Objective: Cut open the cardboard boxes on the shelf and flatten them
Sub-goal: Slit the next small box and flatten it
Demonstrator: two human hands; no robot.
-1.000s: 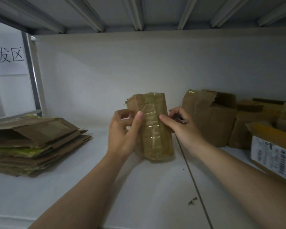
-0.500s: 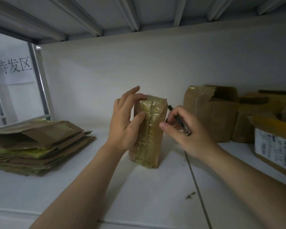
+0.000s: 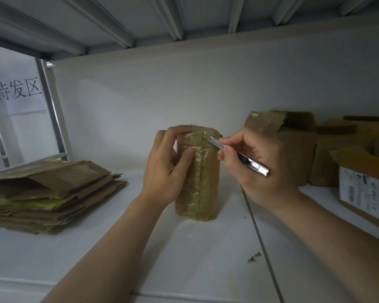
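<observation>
box [image 3: 197, 178] wrapped in tape stands upright on the shelf [image 3: 206, 248], long axis vertical, between two hands: left hand [image 3: 169, 165] clamped round its left side, right hand [image 3: 258, 169] gripping one knife [image 3: 239, 155], blade at its top right edge. one stack of flattened cardboard [image 3: 50, 189] lies well left of the box; at least three more boxes [image 3: 293, 149] wait to its right
</observation>
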